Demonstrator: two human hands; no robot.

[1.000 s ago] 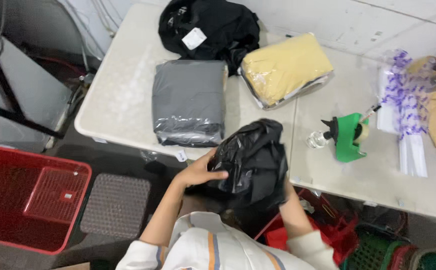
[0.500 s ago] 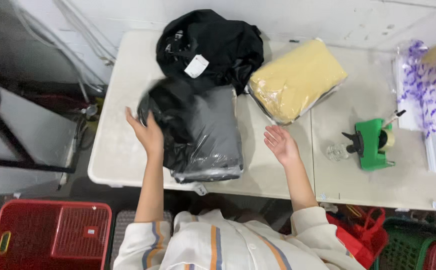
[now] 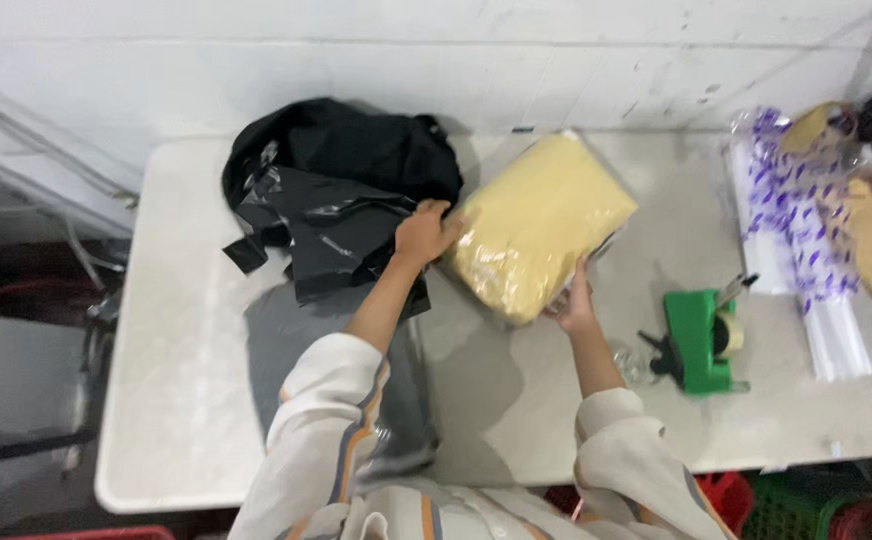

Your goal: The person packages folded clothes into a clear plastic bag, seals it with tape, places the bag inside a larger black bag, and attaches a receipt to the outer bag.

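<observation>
A yellow package (image 3: 541, 222) wrapped in clear plastic lies tilted on the white table (image 3: 176, 400). My left hand (image 3: 423, 230) grips its left edge, next to a crumpled black plastic bag (image 3: 336, 230). My right hand (image 3: 573, 303) holds the package's lower right edge. Behind the black bag sits a black garment bundle (image 3: 356, 145). A grey flat parcel (image 3: 286, 345) lies on the table, partly hidden under my left arm.
A green tape dispenser (image 3: 701, 340) stands right of my right hand. White bags with purple print (image 3: 801, 230) lie at the far right. Red and green baskets (image 3: 806, 510) sit below the table's front edge. A white wall runs behind.
My left hand left the grey parcel, with the black bag now lying at the back. Both hands moved to the yellow package and took hold of it. The view shifted right.
</observation>
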